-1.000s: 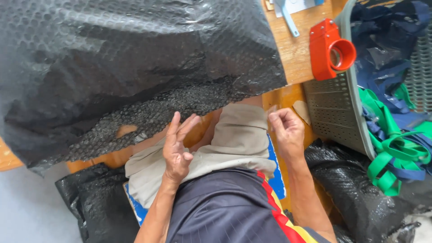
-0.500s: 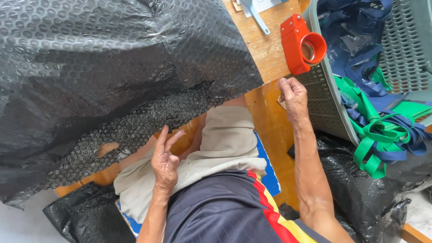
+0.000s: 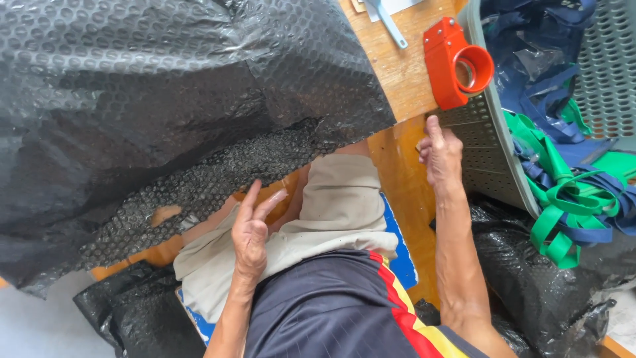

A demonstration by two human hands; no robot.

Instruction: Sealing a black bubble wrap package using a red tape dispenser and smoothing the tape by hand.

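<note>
1. A black bubble wrap point(image 3: 165, 99) sheet fills the upper left of the view, from 9 to 12 o'clock. It drapes over the table point(image 3: 397, 66) edge and hides most of the wooden top; its lower flap hangs down toward the person's lap.
2. More black wrap point(image 3: 132, 311) lies crumpled on the floor at 7 o'clock.
3. The left hand point(image 3: 252, 232) sits just below centre, at the hanging flap's lower edge. Its fingers are stretched out and loose, grasping nothing; the fingertips are at or just short of the flap, and contact cannot be told.
4. Under that hand are the person's beige shorts point(image 3: 331, 205) and a dark shirt point(image 3: 331, 311) with red and yellow stripes; a blue seat point(image 3: 401, 258) edge shows beside the thigh.
5. A bare strip of table shows at 12 o'clock, with a grey metal tool point(image 3: 391, 23) lying on it.
6. An orange tape dispenser point(image 3: 457, 63) stands at 1 o'clock on the table's right edge, against the rim of a grey perforated basket point(image 3: 483, 146).
7. The right hand point(image 3: 440, 152) is at 2 o'clock, just below the dispenser, fingers curled loosely, holding nothing, thumb up by the basket wall.
8. The basket holds green and blue straps point(image 3: 570, 199), spilling over its rim at 3 o'clock.
9. Black wrap point(image 3: 536, 285) is bunched below it at 4 o'clock.
</note>
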